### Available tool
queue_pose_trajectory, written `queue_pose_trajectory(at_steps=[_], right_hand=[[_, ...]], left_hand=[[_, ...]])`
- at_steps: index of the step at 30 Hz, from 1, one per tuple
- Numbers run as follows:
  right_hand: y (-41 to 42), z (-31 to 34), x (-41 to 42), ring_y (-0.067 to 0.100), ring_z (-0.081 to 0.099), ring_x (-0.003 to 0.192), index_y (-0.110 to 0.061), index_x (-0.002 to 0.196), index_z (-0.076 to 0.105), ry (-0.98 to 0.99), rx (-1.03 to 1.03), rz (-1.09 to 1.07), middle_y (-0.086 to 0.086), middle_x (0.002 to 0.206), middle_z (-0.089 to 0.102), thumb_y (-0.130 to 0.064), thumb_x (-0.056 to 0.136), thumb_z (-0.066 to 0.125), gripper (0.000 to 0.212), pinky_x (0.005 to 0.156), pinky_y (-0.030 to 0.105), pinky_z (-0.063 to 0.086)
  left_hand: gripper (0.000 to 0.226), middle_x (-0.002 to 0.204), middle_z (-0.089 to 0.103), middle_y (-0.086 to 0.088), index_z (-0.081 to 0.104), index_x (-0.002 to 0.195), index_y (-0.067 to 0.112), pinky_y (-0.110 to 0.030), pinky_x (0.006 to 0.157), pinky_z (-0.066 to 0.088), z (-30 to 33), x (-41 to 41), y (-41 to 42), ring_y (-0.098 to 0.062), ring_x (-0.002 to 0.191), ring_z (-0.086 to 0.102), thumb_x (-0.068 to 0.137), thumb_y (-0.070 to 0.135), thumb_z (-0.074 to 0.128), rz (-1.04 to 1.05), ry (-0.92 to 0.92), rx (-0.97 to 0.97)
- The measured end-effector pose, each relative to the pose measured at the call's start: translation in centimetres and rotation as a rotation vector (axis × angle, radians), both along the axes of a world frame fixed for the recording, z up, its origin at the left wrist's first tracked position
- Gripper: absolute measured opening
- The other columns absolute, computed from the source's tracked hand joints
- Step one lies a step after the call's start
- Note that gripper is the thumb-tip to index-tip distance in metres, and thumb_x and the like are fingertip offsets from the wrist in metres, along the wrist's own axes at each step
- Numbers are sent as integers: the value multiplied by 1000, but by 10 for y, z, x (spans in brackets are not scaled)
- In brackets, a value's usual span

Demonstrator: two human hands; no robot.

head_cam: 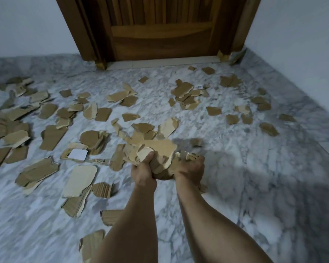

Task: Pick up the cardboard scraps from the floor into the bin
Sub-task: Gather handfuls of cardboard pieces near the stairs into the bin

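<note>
Since the marble floor (235, 186) takes up most of the view, that's where to start: it runs up to a wooden door (160, 35) between pale walls (302, 35), and it's littered with cardboard scraps (51, 136), thickest on the left and middle, thinner toward the right wall. Down to the smaller stuff: both hands are curled around one bundle of scraps (160, 150) held between them, just above the floor. The left hand (143, 173) grips its left side with the thumb pressed on top, the right hand (191, 170) clamps the right side. Now the key bit: I can't see the bin anywhere, so which way the load has to travel is anyone's guess from here. The nearest loose scraps sit just ahead and to the left of the bundle, closer to the left hand.
</note>
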State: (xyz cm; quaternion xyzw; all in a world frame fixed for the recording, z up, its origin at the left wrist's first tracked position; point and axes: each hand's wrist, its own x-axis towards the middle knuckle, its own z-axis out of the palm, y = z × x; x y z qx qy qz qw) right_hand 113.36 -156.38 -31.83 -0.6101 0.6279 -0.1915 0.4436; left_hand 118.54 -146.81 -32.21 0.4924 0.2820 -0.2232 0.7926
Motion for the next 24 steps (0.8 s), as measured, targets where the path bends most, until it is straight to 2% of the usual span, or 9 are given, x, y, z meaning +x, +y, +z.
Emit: queue_pose_trajectory(at_steps=[4,7,9,11,13,15,20,22,24], right_hand=[[-5,0,9,38,60,113,-13,132,51,57,-53,116,14,127,61,-21,94,59,39,79,43,50],[2,-1,6,35,63,112,-14,126,55,-5,-69,311,13,123,65,-20,93,63,35,83,40,52],[-2,2,-2,31,66,106,-15,118,59,-59,17,391,10,116,69,-9,82,72,38,83,37,54],[-16,10,-14,28,67,104,-14,113,60,-73,181,459,8,111,69,0,69,82,51,85,37,56],[-32,19,-35,28,66,106,-13,113,59,1,287,545,7,109,66,0,61,89,61,88,41,57],[-42,24,-58,26,64,109,-9,119,58,99,286,611,6,112,64,-2,61,90,67,85,34,55],[-54,2,-92,33,51,126,-4,137,37,242,325,562,13,138,50,-8,67,89,88,90,38,50],[-49,-3,-96,33,49,130,-4,140,34,303,340,556,15,144,46,-10,69,88,89,87,36,48],[-38,-9,-101,33,52,127,-3,138,38,357,318,552,15,141,50,-12,70,88,85,88,36,50]], left_hand=[[57,104,67,-27,74,106,-3,-63,88,51,-3,-11,21,-47,92,66,57,20,93,-425,24,40],[18,102,66,-26,77,95,-1,-67,97,47,3,-21,41,-45,98,64,81,11,75,-453,34,45],[29,107,67,-28,71,107,-4,-60,76,58,9,-31,58,-44,92,68,80,5,74,-373,44,55],[40,104,72,-25,66,115,-4,-49,62,60,19,-42,77,-39,81,73,76,-2,76,-304,58,175],[39,102,72,-20,65,114,-1,-40,55,59,28,-55,96,-34,79,70,76,-4,76,-331,62,347],[30,93,70,-16,64,105,1,-34,45,56,35,-63,111,-28,74,65,78,-5,75,-363,74,452],[36,106,70,-19,65,91,4,-59,78,59,14,-56,124,-36,93,69,61,7,85,-432,139,612],[60,114,64,-16,65,99,2,-54,86,58,2,-55,123,-37,102,63,48,23,86,-536,121,749],[68,125,45,-12,60,112,-1,-47,99,48,-8,-65,125,-38,120,46,60,36,81,-694,46,1052]])
